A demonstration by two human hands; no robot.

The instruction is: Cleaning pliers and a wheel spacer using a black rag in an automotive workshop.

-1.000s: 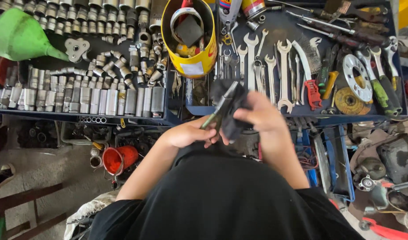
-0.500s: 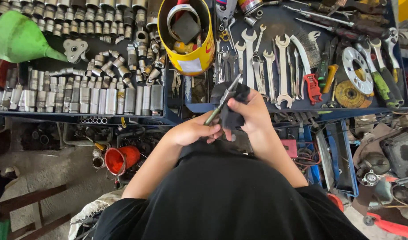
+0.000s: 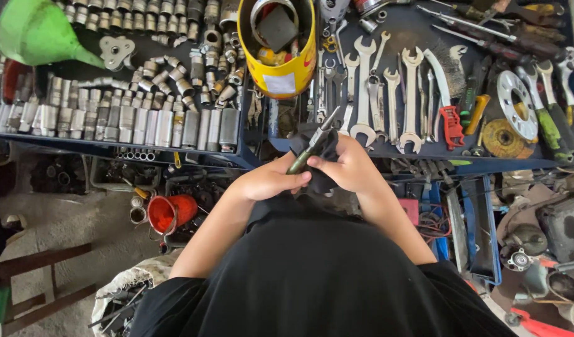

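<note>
My left hand [image 3: 271,181] grips the lower end of a slim metal tool [image 3: 312,146] with a dull greenish handle, held at a slant in front of my chest. My right hand [image 3: 346,167] holds a dark rag [image 3: 317,142] wrapped around the tool's upper part. Both hands hover just in front of the blue bench edge [image 3: 424,163], below a row of open-ended spanners [image 3: 387,93]. The tool's tip pokes out above the rag.
A yellow can [image 3: 277,75] of odd parts stands at the top centre. Rows of sockets [image 3: 118,122] fill the left tray, beside a green funnel [image 3: 37,34]. Screwdrivers, pliers and discs [image 3: 518,100] lie on the right. A red funnel [image 3: 168,212] sits on the lower shelf.
Both hands with the tool and rag have stayed at the bench edge, shifting slightly; the rag has slid along the tool and the tool's slant has altered a little.
</note>
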